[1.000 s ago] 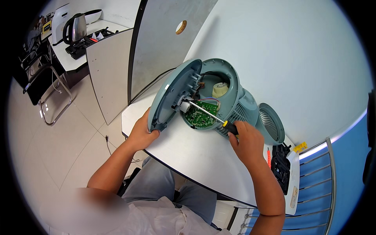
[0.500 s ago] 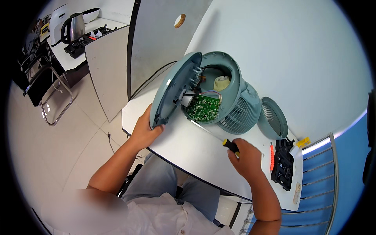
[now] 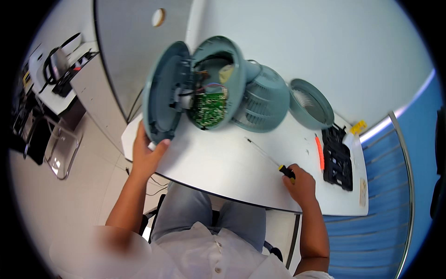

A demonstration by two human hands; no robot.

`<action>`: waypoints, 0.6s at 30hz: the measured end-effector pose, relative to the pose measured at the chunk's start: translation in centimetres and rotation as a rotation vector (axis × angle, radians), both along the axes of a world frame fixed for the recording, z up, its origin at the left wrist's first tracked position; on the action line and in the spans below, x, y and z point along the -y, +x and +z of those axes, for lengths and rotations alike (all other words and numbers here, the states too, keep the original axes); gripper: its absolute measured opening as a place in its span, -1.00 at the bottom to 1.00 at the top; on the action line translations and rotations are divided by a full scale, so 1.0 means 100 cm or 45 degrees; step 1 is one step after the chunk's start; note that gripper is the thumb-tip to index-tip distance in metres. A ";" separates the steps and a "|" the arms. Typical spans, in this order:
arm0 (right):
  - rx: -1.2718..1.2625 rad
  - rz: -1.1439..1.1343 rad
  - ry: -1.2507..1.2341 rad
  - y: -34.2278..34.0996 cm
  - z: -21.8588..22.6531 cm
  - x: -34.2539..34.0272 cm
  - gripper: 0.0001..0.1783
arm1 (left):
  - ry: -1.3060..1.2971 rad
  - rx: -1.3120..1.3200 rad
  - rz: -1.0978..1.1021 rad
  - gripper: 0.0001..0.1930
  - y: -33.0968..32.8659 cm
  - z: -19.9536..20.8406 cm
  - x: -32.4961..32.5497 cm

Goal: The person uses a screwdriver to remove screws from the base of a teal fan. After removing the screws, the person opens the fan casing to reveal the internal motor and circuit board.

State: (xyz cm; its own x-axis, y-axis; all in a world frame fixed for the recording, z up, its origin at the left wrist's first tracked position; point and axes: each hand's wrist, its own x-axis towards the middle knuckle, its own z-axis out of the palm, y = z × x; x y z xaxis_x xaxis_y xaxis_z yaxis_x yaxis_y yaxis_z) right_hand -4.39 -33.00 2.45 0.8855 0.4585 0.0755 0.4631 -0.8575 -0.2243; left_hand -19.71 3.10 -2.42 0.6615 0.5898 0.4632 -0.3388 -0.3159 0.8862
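My left hand grips the lower edge of a round grey-green base cover, holding it tilted up beside the appliance. The opened fan base lies on its side, showing a green circuit board, wires and a pale yellow part inside. Wires appear to run between cover and base. Behind the base is the ribbed fan body. In my right hand is a screwdriver with a black and yellow handle; its long shaft points toward the base, with the tip apart from it.
A separate grey-green ring-shaped part stands right of the fan. Farther right lie an orange-red screwdriver, a black tool case and a yellow piece. A metal railing borders the white table; a kettle stands far left.
My right hand has drawn the screwdriver back, so its tip has left the base's edge. The cover is tipped farther open to the left. The whole view has also shifted.
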 end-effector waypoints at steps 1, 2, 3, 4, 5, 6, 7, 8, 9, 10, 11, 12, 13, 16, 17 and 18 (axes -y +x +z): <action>0.025 -0.051 0.006 0.002 -0.001 0.009 -0.75 | 0.016 0.030 -0.009 -0.33 0.000 -0.001 0.000; 0.049 -0.110 0.005 0.003 0.000 0.021 -0.75 | 0.027 -0.021 -0.018 -0.30 -0.001 -0.003 -0.002; 0.082 -0.155 -0.016 0.006 -0.002 0.031 -0.74 | 0.044 -0.011 0.007 -0.29 -0.002 -0.006 -0.001; 0.208 -0.120 0.027 0.010 -0.010 0.045 -0.73 | 0.062 -0.001 0.035 -0.27 -0.002 -0.008 -0.001; 0.264 -0.137 0.022 0.011 -0.013 0.055 -0.72 | 0.071 -0.020 0.045 -0.25 -0.004 -0.011 0.000; 0.322 -0.150 0.012 0.011 -0.014 0.062 -0.71 | 0.067 -0.041 0.050 -0.26 -0.004 -0.013 0.001; 0.338 -0.149 -0.008 0.012 -0.017 0.069 -0.71 | 0.073 -0.090 0.047 -0.27 -0.006 -0.017 -0.001; 0.356 -0.140 -0.028 0.013 -0.019 0.073 -0.71 | 0.077 -0.137 0.053 -0.28 -0.007 -0.020 -0.001; 0.373 -0.129 -0.049 0.014 -0.021 0.077 -0.70 | 0.068 -0.082 0.111 -0.30 -0.007 -0.023 0.003; 0.356 -0.144 -0.062 0.013 -0.021 0.079 -0.69 | 0.057 -0.027 0.170 -0.31 -0.007 -0.025 0.007; 0.340 -0.153 -0.076 0.013 -0.019 0.077 -0.69 | 0.044 0.028 0.234 -0.33 -0.009 -0.027 0.011; 0.329 -0.155 -0.086 0.013 -0.018 0.075 -0.68 | -0.026 0.171 0.360 -0.45 -0.011 -0.025 0.022; 0.338 -0.154 -0.096 0.012 -0.017 0.075 -0.67 | 0.047 0.253 0.412 -0.50 -0.018 -0.040 0.028; 0.342 -0.128 -0.023 0.012 -0.019 0.074 -0.67 | 0.510 0.380 0.158 -0.65 -0.034 -0.067 0.056; 0.329 -0.121 0.023 0.009 -0.020 0.076 -0.67 | 0.637 0.233 -0.113 -0.69 -0.027 -0.050 0.070; 0.315 -0.115 0.066 0.005 -0.020 0.078 -0.67 | 0.754 0.081 -0.387 -0.73 -0.013 -0.026 0.087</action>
